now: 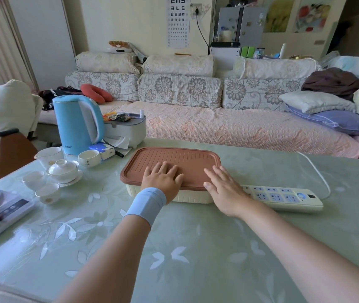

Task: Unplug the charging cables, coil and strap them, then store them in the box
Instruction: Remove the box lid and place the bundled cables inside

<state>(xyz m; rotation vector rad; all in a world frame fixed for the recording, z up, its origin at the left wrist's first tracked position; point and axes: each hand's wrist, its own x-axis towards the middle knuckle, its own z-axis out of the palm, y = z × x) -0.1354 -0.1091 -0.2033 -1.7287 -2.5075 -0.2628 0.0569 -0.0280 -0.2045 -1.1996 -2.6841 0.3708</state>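
Box [187, 196] sits mid-frame on the surface [196, 248], brown lid [180, 158] on; cables not visible, prob. inside. Left hand [162, 179] & right hand [222, 186] lie flat on lid's near edge, fingers straight, gripping nothing. Risk: near-side-only press leaves far corners unlatched, or box skids on slick surface.

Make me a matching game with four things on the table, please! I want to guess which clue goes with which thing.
Things:
1. kettle
2. box lid
3. power strip
4. lidded teacup

Clues:
a. lies right of the box
b. light blue
c. white, sits on a saucer
d. brown, with ridges

Pairs: 1-b, 2-d, 3-a, 4-c
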